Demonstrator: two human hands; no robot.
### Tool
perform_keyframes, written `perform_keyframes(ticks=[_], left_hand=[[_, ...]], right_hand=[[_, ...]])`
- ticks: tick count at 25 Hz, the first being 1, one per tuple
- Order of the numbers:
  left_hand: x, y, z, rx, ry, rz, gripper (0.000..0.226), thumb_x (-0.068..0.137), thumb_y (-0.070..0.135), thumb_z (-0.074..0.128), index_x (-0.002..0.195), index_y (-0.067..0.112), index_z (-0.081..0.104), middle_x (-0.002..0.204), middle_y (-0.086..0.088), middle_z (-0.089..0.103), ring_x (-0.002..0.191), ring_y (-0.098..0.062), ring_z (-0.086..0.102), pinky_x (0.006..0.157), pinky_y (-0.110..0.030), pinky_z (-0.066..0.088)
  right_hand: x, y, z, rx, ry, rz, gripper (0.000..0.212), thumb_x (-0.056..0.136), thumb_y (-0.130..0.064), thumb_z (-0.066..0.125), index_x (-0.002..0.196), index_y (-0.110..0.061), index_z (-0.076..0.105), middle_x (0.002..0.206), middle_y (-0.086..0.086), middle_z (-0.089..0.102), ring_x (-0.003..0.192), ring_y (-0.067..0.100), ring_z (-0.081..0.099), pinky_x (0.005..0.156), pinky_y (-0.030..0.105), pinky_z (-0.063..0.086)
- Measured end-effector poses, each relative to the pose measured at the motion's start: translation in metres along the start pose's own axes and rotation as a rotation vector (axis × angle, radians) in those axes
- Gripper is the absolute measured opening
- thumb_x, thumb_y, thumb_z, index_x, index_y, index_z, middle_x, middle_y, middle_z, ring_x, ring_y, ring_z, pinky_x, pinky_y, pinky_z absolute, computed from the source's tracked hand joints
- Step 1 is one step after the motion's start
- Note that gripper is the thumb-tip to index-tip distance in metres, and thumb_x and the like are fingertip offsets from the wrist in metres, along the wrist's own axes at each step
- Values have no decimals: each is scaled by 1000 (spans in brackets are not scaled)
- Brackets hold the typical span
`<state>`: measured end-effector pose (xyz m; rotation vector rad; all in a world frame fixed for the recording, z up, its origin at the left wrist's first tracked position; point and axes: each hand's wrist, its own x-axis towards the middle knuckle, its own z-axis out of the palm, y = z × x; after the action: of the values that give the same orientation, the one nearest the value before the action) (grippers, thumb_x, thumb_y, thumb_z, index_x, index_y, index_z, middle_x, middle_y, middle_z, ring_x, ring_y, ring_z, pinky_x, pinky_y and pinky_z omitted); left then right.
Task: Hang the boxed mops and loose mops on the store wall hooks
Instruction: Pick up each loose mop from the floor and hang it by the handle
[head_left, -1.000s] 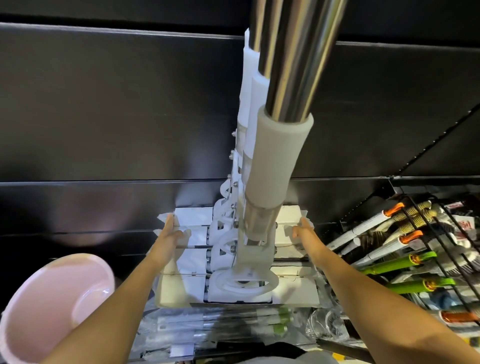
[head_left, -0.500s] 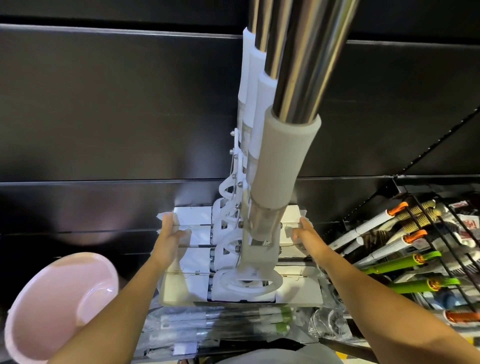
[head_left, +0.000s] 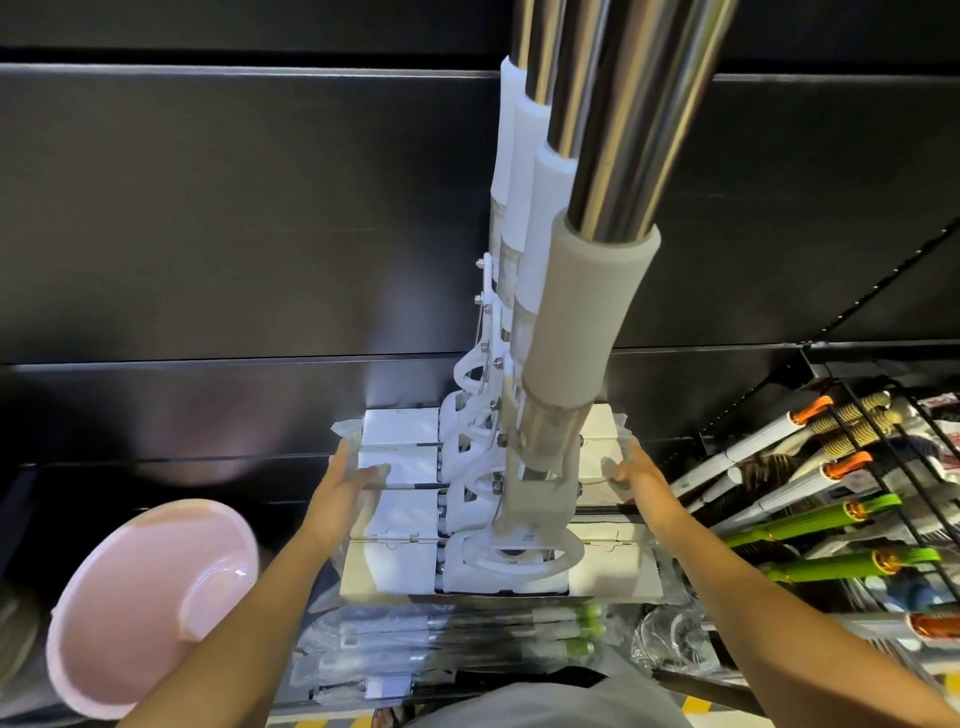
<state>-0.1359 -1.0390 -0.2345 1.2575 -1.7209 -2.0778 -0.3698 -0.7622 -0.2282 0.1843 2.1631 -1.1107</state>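
Observation:
Several boxed mops hang in a row against the black slat wall (head_left: 234, 208). Their steel handles (head_left: 639, 104) run up out of view, each with a foam sleeve (head_left: 582, 312). The white boxed heads (head_left: 395, 566) sit side by side at the bottom. My left hand (head_left: 348, 483) holds the left end of a box (head_left: 410, 462) near the back of the row, thumb lying on its face. My right hand (head_left: 634, 473) holds the right end of the same row, thumb on the box. The hooks are hidden above.
A pink plastic basin (head_left: 150, 597) sits low on the left. Plastic-wrapped mops (head_left: 441, 644) lie below the boxes. A wire rack on the right holds green-handled tools (head_left: 831, 519) and white ones with orange caps (head_left: 810, 415).
Both hands stay on the box ends. The view has shifted slightly, so the handles lean more to the right and the boxes look nearer.

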Motion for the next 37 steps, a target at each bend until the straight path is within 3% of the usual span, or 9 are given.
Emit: perform_keyframes(ticks=[3, 6, 15, 18, 21, 24, 30, 34, 37], left_hand=[[-18, -21, -9, -20, 142, 14, 71, 98, 27, 55, 154, 36, 12, 158, 12, 19, 143, -12, 26, 117, -35, 22], [-50, -44, -4, 17, 113, 65, 64, 101, 29, 49, 153, 39, 15, 155, 19, 19, 140, -2, 21, 117, -32, 18], [-67, -53, -4, 75, -89, 78, 67, 97, 28, 57, 153, 34, 21, 148, 16, 43, 121, 9, 52, 116, -34, 27], [-73, -56, -10, 196, 34, 131, 64, 97, 37, 54, 150, 42, 19, 152, 29, 27, 143, -7, 27, 121, -39, 16], [-88, -66, -11, 210, 102, 53, 74, 98, 42, 51, 153, 38, 2, 161, 20, 1, 150, -10, 0, 123, -44, 3], [-94, -81, -10, 190, -32, 87, 74, 96, 36, 57, 152, 40, 8, 161, 19, 2, 149, -2, -2, 123, -45, 5], [-70, -107, -25, 412, -116, 245, 89, 86, 58, 58, 156, 27, 11, 164, 5, 9, 151, -13, 4, 122, -51, 9], [-74, -102, -29, 443, -143, 322, 82, 95, 39, 56, 156, 14, 8, 164, 2, 1, 151, -13, -3, 123, -46, 6], [-81, -100, -37, 575, -105, 246, 80, 98, 33, 54, 156, 15, 2, 162, 4, -3, 149, -10, -7, 123, -43, 1]], right_hand=[[-18, 34, -4, 238, 86, -53, 67, 94, -15, 47, 154, -28, 19, 161, 3, 21, 147, 24, 22, 121, 44, 18], [-45, 57, -1, 264, 61, -93, 61, 100, -6, 36, 156, -19, 14, 160, -4, 16, 149, 18, 16, 121, 35, 13], [-55, 69, 9, 124, -24, -105, 76, 92, -20, 51, 156, -18, 11, 158, -1, 22, 146, 22, 24, 119, 40, 21], [-64, 74, 4, 152, 37, -141, 70, 95, -22, 51, 155, -17, 15, 158, -2, 21, 146, 19, 21, 120, 44, 19], [-84, 96, 8, 133, 158, -144, 68, 98, -23, 48, 156, -17, 14, 162, 4, 15, 149, 29, 18, 120, 47, 20], [-97, 119, 20, 64, 155, -162, 69, 99, -20, 54, 156, -15, 15, 163, 3, 13, 150, 27, 13, 121, 45, 17], [-103, 124, 26, -134, 287, -205, 50, 89, -9, 66, 132, -4, 41, 128, 14, 46, 120, 31, 46, 99, 46, 42], [-103, 134, 33, -191, 337, -285, 44, 88, -12, 67, 127, -8, 46, 121, 10, 48, 117, 30, 49, 95, 47, 45], [-111, 141, 44, -184, 402, -165, 61, 89, -12, 65, 141, -3, 34, 145, 15, 38, 136, 39, 35, 110, 50, 35]])
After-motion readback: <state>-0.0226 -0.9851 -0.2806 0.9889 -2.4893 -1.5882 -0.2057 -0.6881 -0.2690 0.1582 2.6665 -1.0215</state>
